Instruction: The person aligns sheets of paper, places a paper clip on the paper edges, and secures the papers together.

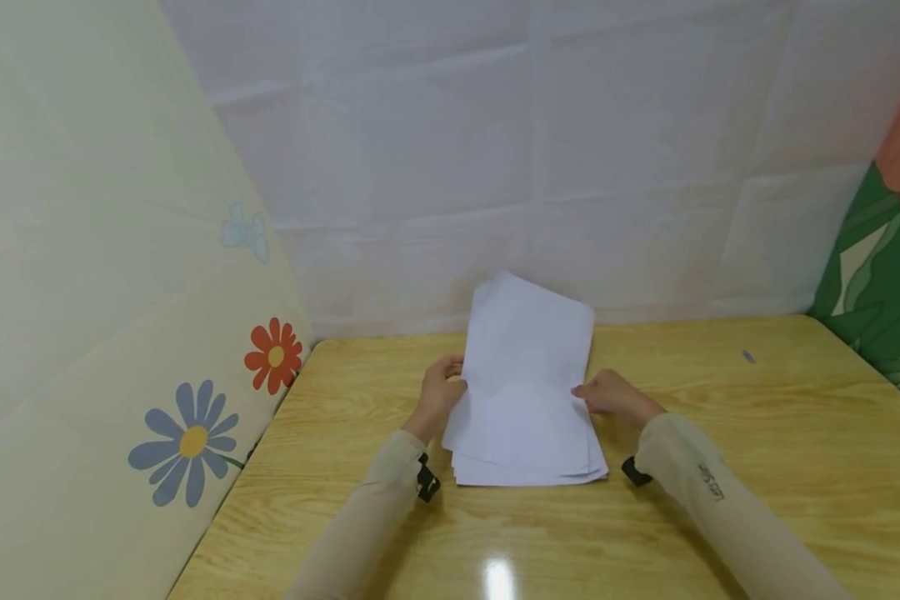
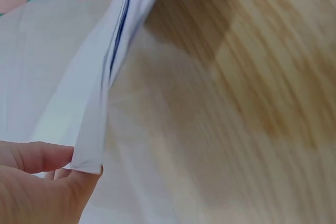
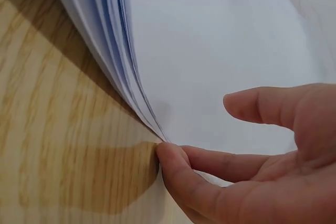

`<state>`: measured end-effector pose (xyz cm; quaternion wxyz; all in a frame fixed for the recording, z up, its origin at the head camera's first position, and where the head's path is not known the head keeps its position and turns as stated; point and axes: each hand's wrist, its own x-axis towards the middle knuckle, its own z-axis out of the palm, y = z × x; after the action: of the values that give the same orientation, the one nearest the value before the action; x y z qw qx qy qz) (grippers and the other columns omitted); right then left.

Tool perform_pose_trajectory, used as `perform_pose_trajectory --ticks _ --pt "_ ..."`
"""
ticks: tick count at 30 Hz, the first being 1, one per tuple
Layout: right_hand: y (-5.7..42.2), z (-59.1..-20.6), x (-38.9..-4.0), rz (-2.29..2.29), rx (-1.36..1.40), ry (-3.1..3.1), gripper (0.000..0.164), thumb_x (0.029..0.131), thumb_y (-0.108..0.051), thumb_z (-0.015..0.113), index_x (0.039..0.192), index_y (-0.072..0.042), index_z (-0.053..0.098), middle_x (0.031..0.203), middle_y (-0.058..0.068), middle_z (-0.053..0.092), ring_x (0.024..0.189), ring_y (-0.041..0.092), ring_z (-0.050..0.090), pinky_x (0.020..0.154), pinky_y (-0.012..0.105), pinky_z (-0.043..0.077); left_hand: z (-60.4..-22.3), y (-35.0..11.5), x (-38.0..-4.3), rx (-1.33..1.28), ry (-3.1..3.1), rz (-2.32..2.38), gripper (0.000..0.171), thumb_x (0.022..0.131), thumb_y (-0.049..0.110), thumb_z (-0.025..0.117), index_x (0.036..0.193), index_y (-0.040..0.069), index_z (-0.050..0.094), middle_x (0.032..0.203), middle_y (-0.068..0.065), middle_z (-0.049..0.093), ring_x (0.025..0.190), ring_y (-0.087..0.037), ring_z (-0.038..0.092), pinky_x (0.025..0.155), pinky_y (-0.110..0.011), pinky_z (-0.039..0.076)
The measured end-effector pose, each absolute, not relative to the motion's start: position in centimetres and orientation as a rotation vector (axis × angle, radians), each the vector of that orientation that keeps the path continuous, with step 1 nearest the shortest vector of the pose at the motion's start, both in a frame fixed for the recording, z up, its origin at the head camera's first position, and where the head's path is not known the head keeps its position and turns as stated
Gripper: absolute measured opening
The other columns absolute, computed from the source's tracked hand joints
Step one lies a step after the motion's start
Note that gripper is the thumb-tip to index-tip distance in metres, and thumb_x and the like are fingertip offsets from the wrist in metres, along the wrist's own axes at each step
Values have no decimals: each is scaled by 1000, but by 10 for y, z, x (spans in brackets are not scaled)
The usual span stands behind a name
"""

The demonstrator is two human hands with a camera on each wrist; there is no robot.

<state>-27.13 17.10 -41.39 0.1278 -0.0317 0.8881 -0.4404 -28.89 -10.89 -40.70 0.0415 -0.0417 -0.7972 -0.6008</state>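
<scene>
A loose stack of white paper (image 1: pixel 525 375) stands tilted on the table, its upper end against the white backdrop and its lower sheets slightly fanned. My left hand (image 1: pixel 438 396) pinches the stack's left edge; in the left wrist view the thumb and fingers (image 2: pixel 86 182) close on the sheets' edge. At the right edge is my right hand (image 1: pixel 611 393). In the right wrist view its fingertips (image 3: pixel 170 156) touch the edges of the sheets, while the thumb (image 3: pixel 252 103) is held apart above the top sheet. Several layered edges show there, with gaps between them.
The wood-grain table (image 1: pixel 720 467) extends to both sides and in front of the paper. A small bluish object (image 1: pixel 748 357), too small to identify, lies at the back right. A white cloth backdrop (image 1: pixel 420 167) rises behind, with a flowered panel (image 1: pixel 105 292) at the left.
</scene>
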Motion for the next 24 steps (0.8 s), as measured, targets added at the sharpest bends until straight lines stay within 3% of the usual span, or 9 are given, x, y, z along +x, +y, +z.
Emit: perform_pose_trajectory --ticks 7,9,11,13,15,17,21,24 --pt "174 -414 -271 -1380 -92 2549 44 98 -17 50 55 -16 38 52 -7 36 52 8 33 52 23 32 -409 -112 -290 -166 -2347 -1945 39 76 -20 48 113 -11 58 102 -25 65 88 -24 59 68 -22 45" --pt "177 -415 -272 -1406 -74 2525 41 100 -20 48 61 -10 47 59 -4 44 58 10 40 56 25 38 -409 -112 -291 -148 -2345 -1969 39 78 -19 49 115 -10 58 102 -23 65 86 -21 57 69 -23 46" --pt "179 -416 -273 -1416 -74 2507 40 102 -24 44 75 3 56 71 5 56 68 14 49 65 29 44 -409 -111 -293 -148 -2339 -1979 39 79 -19 50 115 -9 58 103 -22 65 85 -18 57 70 -23 46" --pt "180 -416 -273 -1419 -97 2486 45 104 -28 41 102 14 58 94 18 64 86 22 57 79 36 48 -408 -110 -295 -163 -2319 -2003 39 79 -19 50 115 -9 58 103 -22 65 83 -17 57 70 -24 47" --pt "179 -415 -272 -1442 -116 2456 55 104 -31 39 127 19 45 117 29 58 104 31 56 91 42 45 -408 -110 -296 -181 -2307 -2020 39 79 -19 49 116 -9 57 103 -22 64 82 -17 57 70 -24 47" --pt "177 -413 -272 -1496 -126 2428 61 105 -32 37 138 19 31 131 34 47 117 37 51 98 47 42 -406 -109 -296 -205 -2297 -2034 39 80 -18 48 117 -8 56 104 -22 63 83 -18 58 71 -26 48" --pt "172 -408 -270 -1704 -138 2380 62 105 -28 35 144 16 17 141 35 35 126 42 42 103 49 38 -398 -109 -295 -258 -2304 -2036 40 85 -15 44 123 -5 52 110 -23 62 90 -20 57 75 -27 46" --pt "167 -403 -270 -1825 -183 2432 58 105 -24 36 146 13 16 140 34 36 122 39 44 100 46 40 -392 -110 -294 -337 -2317 -2025 41 88 -15 40 128 -3 47 112 -26 62 94 -22 57 77 -26 44"
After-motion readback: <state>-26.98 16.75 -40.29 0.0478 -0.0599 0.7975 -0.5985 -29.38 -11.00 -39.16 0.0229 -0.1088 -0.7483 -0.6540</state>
